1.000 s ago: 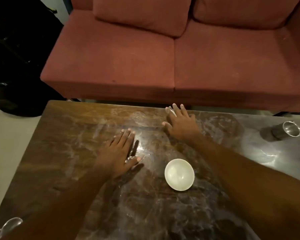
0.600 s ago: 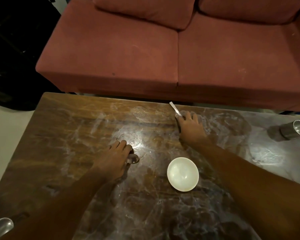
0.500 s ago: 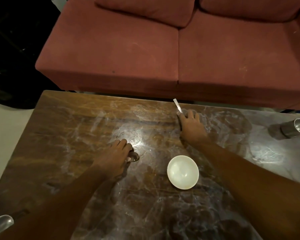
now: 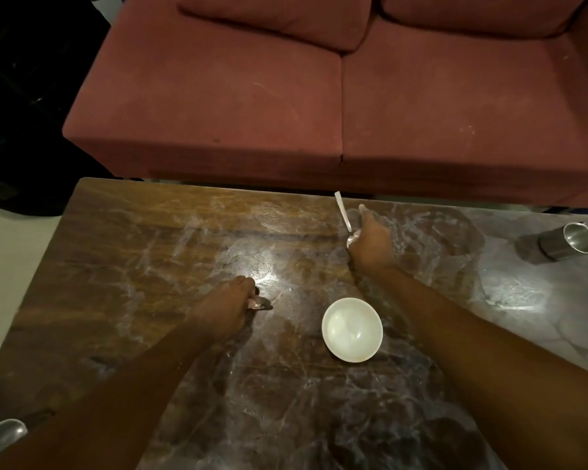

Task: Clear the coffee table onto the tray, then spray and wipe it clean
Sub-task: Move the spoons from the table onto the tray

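Note:
On the dark marbled coffee table (image 4: 123, 273) my right hand (image 4: 370, 242) is closed on a metal spoon (image 4: 343, 212) near the far edge, its handle pointing up and away towards the sofa. My left hand (image 4: 224, 310) is curled over a second spoon (image 4: 262, 303) at the table's middle; only its shiny bowl end shows past my fingers. A small white bowl (image 4: 352, 329) sits between my forearms, apart from both hands. A steel cup (image 4: 571, 244) stands at the far right. No tray is in view.
A red sofa (image 4: 319, 96) runs along the table's far edge. Another metal cup rim (image 4: 0, 435) shows at the near left corner. Dark bags (image 4: 31, 96) lie on the floor at the left. The tabletop is smeared with pale streaks.
Both hands went from flat with spread fingers to closed. The right hand has lifted its spoon's handle off the table. The left hand's fingers curled over the other spoon.

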